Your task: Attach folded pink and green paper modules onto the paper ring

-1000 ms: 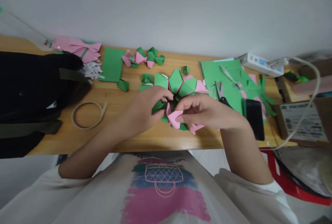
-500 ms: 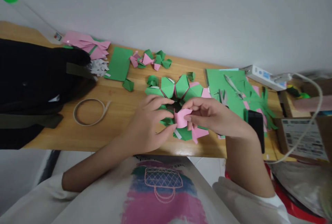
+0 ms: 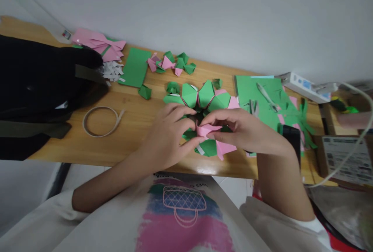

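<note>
Pink paper (image 3: pixel 206 129): held at six o'clock from the green petals (image 3: pixel 206 94).
Left hand (image 3: pixel 171 137): placed at the paper's nine-o'clock end, likely for steadying; grip cannot be told.
Right hand (image 3: pixel 237 130): paper pinched from three o'clock, apparently for fold control.

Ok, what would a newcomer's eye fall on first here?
Probably the pink paper piece pinched in the right hand near the middle, with the left hand beside it. Around it spreads a ring of folded green and pink paper. Next, perhaps, the big black bag at the left edge.
</note>
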Action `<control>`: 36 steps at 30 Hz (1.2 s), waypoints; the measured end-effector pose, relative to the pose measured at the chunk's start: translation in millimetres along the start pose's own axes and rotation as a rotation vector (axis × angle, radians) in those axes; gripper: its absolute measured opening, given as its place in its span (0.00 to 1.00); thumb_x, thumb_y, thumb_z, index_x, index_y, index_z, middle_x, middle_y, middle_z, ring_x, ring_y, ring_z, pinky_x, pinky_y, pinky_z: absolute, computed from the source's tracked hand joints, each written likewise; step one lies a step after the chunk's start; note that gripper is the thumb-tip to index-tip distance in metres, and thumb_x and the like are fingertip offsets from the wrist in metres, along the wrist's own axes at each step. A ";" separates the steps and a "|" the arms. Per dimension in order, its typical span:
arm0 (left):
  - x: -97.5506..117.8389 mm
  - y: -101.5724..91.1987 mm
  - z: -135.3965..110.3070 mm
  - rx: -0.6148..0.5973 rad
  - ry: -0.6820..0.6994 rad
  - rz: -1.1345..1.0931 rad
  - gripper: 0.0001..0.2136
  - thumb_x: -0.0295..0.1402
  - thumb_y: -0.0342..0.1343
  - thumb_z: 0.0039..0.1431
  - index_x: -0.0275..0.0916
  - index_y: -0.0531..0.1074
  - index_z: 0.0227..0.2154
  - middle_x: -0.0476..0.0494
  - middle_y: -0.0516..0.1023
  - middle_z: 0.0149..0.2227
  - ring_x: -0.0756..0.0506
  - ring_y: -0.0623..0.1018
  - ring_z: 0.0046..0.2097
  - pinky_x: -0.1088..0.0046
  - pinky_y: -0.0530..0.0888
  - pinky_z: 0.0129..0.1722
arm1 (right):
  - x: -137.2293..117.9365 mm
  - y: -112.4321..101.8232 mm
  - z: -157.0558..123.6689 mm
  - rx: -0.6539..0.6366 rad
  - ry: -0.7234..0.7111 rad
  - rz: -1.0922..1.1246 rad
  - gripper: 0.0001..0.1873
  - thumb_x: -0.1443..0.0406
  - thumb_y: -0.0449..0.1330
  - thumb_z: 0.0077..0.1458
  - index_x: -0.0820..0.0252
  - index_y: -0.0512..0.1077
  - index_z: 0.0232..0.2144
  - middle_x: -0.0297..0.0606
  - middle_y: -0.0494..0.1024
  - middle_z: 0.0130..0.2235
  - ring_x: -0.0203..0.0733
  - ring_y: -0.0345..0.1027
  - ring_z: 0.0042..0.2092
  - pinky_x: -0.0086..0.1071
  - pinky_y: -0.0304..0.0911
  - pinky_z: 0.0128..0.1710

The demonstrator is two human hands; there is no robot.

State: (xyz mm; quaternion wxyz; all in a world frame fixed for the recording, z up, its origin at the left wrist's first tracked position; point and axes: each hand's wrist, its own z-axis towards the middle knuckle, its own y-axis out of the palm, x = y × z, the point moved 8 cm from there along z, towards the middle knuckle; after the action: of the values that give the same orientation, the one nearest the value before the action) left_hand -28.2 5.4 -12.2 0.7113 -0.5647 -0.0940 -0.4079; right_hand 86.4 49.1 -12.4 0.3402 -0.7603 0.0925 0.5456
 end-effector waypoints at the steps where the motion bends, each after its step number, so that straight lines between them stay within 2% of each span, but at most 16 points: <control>1: 0.1 -0.1 0.5 0.003 0.000 0.008 0.07 0.35 0.61 0.59 0.37 0.74 0.31 0.39 0.77 0.46 0.37 0.71 0.51 0.54 0.72 0.52 | -0.4 -0.2 1.5 -0.008 0.005 -0.005 0.08 0.69 0.59 0.54 0.59 0.75 0.38 0.34 0.79 0.35 0.35 0.72 0.36 0.29 0.67 0.35; 5: 0.7 1.3 0.6 0.017 -0.026 0.023 0.06 0.34 0.60 0.59 0.37 0.74 0.30 0.39 0.77 0.45 0.38 0.72 0.51 0.55 0.73 0.51 | -0.1 -0.5 7.5 -0.038 0.049 -0.033 0.10 0.69 0.58 0.54 0.59 0.75 0.39 0.34 0.79 0.36 0.36 0.73 0.35 0.29 0.69 0.33; 10: 2.8 0.4 -1.1 0.072 -0.058 0.022 0.06 0.31 0.60 0.58 0.37 0.72 0.27 0.39 0.77 0.42 0.39 0.73 0.49 0.57 0.74 0.48 | -3.3 -2.2 12.2 -0.031 0.030 -0.108 0.12 0.71 0.58 0.52 0.57 0.74 0.39 0.33 0.80 0.36 0.36 0.74 0.36 0.30 0.69 0.34; 14: 0.4 -5.9 -1.1 0.130 -0.079 0.000 0.07 0.32 0.61 0.57 0.37 0.73 0.25 0.40 0.77 0.42 0.39 0.73 0.49 0.56 0.74 0.48 | -4.2 1.1 15.5 -0.061 0.033 -0.046 0.11 0.72 0.57 0.52 0.58 0.73 0.37 0.33 0.80 0.35 0.37 0.74 0.35 0.29 0.69 0.33; 23: -6.3 -6.2 0.2 0.032 -0.125 -0.025 0.10 0.32 0.56 0.62 0.42 0.74 0.23 0.45 0.79 0.41 0.40 0.73 0.52 0.55 0.73 0.51 | -1.0 6.9 31.1 -0.105 0.008 0.084 0.08 0.74 0.60 0.50 0.57 0.73 0.31 0.29 0.78 0.29 0.33 0.72 0.30 0.26 0.64 0.26; 27: -8.1 -5.4 -2.1 0.036 -0.127 0.025 0.11 0.35 0.56 0.62 0.42 0.74 0.24 0.46 0.79 0.41 0.40 0.74 0.51 0.54 0.73 0.52 | -3.3 3.4 34.8 -0.079 -0.032 0.028 0.11 0.77 0.61 0.47 0.55 0.73 0.27 0.28 0.78 0.26 0.34 0.72 0.29 0.26 0.63 0.25; 36: -8.0 -6.4 -1.2 0.079 -0.086 0.028 0.09 0.35 0.60 0.59 0.42 0.76 0.24 0.45 0.79 0.41 0.40 0.75 0.49 0.55 0.75 0.47 | 0.9 -2.8 39.7 0.028 0.001 -0.104 0.15 0.80 0.62 0.40 0.55 0.74 0.24 0.29 0.78 0.25 0.35 0.71 0.28 0.29 0.62 0.24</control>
State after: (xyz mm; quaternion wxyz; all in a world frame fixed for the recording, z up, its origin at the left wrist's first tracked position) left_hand -38.1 7.9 -12.6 0.7340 -0.5542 -0.1325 -0.3694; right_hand 57.8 75.9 -18.9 0.3787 -0.7595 0.0608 0.5254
